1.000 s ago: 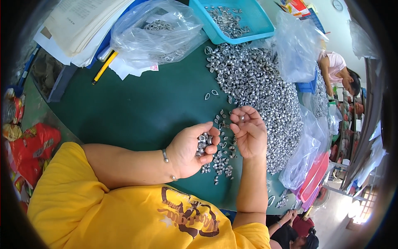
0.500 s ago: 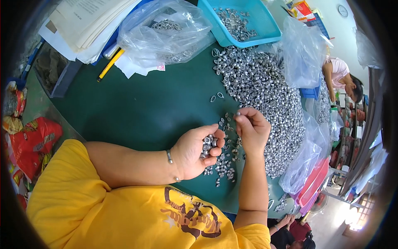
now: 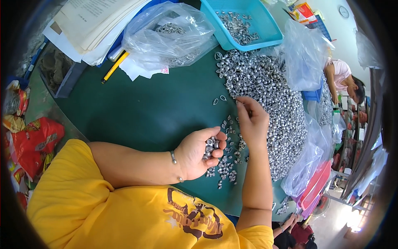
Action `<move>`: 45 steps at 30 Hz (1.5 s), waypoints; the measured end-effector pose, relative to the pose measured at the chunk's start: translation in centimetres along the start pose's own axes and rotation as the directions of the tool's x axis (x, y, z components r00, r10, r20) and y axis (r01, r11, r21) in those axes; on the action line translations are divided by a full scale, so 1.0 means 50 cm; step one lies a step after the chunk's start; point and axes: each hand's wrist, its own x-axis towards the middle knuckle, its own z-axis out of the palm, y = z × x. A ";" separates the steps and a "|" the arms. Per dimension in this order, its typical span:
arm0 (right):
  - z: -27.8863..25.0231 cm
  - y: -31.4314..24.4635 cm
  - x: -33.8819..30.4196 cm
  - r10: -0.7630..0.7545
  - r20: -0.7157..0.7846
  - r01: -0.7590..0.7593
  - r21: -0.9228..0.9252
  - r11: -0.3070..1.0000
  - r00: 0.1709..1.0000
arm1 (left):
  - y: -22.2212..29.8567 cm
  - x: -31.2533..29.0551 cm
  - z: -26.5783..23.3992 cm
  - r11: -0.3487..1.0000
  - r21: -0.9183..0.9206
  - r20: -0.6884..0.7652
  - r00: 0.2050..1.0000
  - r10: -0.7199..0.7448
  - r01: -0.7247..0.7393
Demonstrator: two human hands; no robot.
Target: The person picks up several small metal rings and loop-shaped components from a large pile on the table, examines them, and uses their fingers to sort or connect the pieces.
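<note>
My left hand (image 3: 197, 153) is cupped palm up, its fingers curled round a handful of small grey metal rings (image 3: 210, 146). To its right, my right hand (image 3: 253, 124) reaches to the left edge of a big heap of the same small metal rings (image 3: 277, 120). Its thumb and forefinger are closed together at the tips; whatever is between them is too small to make out. Beneath and between my hands lies a loose scatter of small metal rings (image 3: 226, 165) on the green tabletop (image 3: 149, 108). Two single rings (image 3: 219, 100) lie apart, left of the right fingertips.
A turquoise basket (image 3: 226, 39) with more rings stands at the far side. Left of it are a clear plastic bag (image 3: 137, 43), a yellow pencil (image 3: 115, 67) and stacked papers (image 3: 89, 29). More bags (image 3: 304, 56) edge the heap. Another person (image 3: 342, 76) sits at the far right.
My right hand has moved away from me, from the loose scatter up to the heap's edge. My left hand keeps its handful in place. The whole view has shifted slightly.
</note>
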 end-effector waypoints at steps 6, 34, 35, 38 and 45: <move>0.022 0.008 0.034 -0.259 -0.016 0.249 -0.234 0.940 0.966 | 0.001 -0.005 0.004 1.000 0.010 0.001 1.000 0.007 -0.007; -0.030 -0.046 -0.059 -0.448 0.028 0.448 0.021 0.894 0.893 | 0.015 -0.005 0.019 0.971 0.155 0.131 0.978 0.165 -0.184; -0.030 -0.044 -0.063 -0.435 0.026 0.435 0.023 0.900 0.900 | 0.014 -0.003 0.018 0.972 0.152 0.133 0.978 0.162 -0.182; -0.024 -0.041 -0.070 -0.456 -0.011 0.456 0.010 0.890 0.890 | 0.011 0.001 0.013 0.972 0.149 0.125 0.978 0.164 -0.182; -0.011 -0.031 -0.086 -0.419 -0.091 0.422 0.021 0.906 0.903 | 0.012 0.002 0.015 0.973 0.163 0.090 0.985 0.147 -0.160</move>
